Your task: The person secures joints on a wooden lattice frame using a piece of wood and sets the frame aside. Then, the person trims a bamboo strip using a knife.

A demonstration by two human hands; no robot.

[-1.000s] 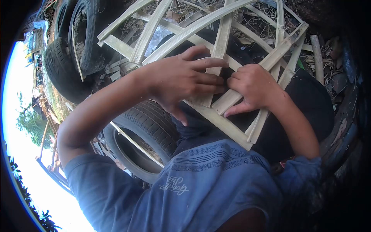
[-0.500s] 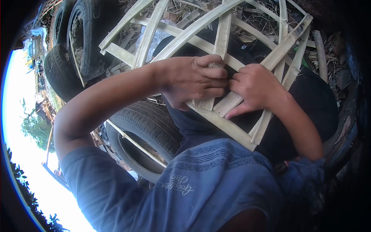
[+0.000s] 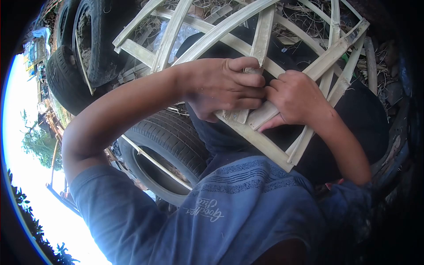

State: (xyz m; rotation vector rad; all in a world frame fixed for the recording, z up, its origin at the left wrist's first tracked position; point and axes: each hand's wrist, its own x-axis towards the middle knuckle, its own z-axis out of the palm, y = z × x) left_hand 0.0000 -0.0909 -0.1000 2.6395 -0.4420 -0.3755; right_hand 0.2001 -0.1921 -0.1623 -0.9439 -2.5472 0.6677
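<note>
Pale, wood-like strips, crossed into an open lattice [image 3: 221,33], fill the upper middle of my head view. It lies over dark trousers [image 3: 366,119], close in front of the grey-blue shirt [image 3: 247,194].

Left hand [image 3: 227,86]: over the near part of the lattice, back of the hand up, fingers bent close together across an upright strip [image 3: 263,35]. Fingertips hidden from me; I cannot tell whether they grip it.

Right hand [image 3: 293,97]: just beside the left, on the same near part of the lattice. Fingers closed over a slanting strip [image 3: 329,57], thumb stretched out along its near end; I read a firm hold. That strip runs up to the lattice's far right corner. Edge strip [image 3: 258,141]: nearest the shirt, along the lattice's near side, below both hands.

Around the lattice: a tyre [image 3: 170,137] to its lower left, thin stick [image 3: 154,162] across the opening; more tyres [image 3: 101,53] left of it; clear plastic [image 3: 185,37] showing through its left gaps.
</note>
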